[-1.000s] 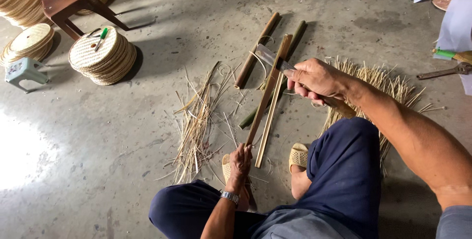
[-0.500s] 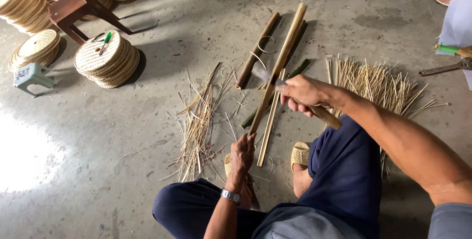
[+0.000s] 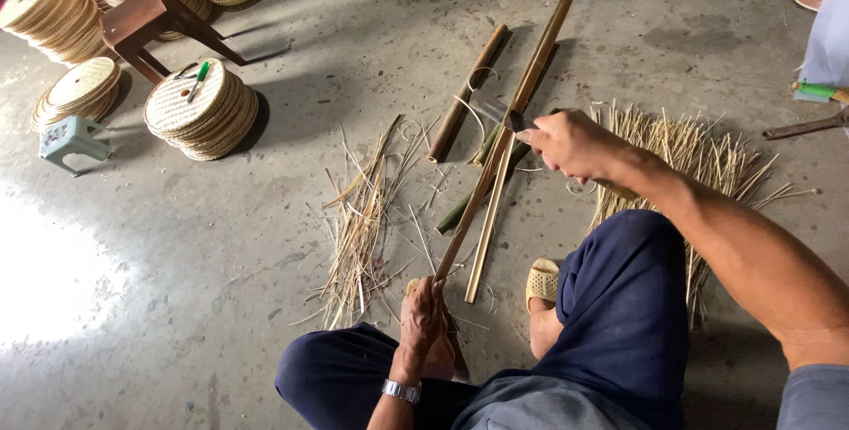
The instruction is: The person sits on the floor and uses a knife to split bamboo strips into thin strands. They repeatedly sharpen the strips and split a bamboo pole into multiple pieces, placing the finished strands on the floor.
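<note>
Down low, the left hand (image 3: 423,317) has its fingers wrapped around the near end of a long pale bamboo strip (image 3: 522,98) slanting up off the concrete floor (image 3: 177,253). The right hand (image 3: 570,143) grips a dark-bladed knife (image 3: 495,110) pressed against it midway, beside loose straw-coloured slivers (image 3: 358,218).

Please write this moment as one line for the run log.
left hand: grips near end of bamboo strip | right hand: holds knife against strip | floor: loose slivers
</note>
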